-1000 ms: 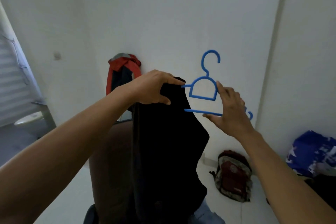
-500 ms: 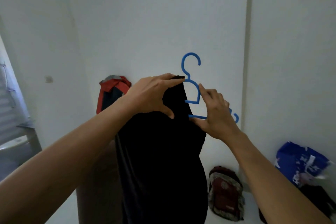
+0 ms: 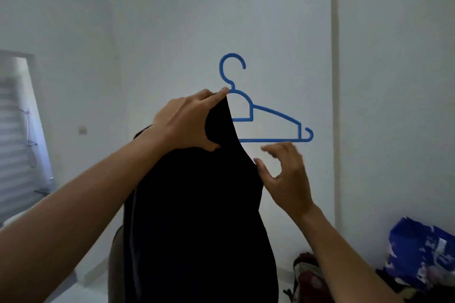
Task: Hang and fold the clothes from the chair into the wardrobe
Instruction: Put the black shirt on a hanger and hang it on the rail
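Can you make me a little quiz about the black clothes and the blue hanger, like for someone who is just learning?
1. True or false: the blue plastic hanger is hanging on a wardrobe rail.
2. Which hand grips the top of the black cloth garment? A: the left hand. B: the right hand.
3. Fill in: the hanger's hook points ___.

Key: 1 false, it is held up in the air in front of the white wall; 2 A; 3 up.
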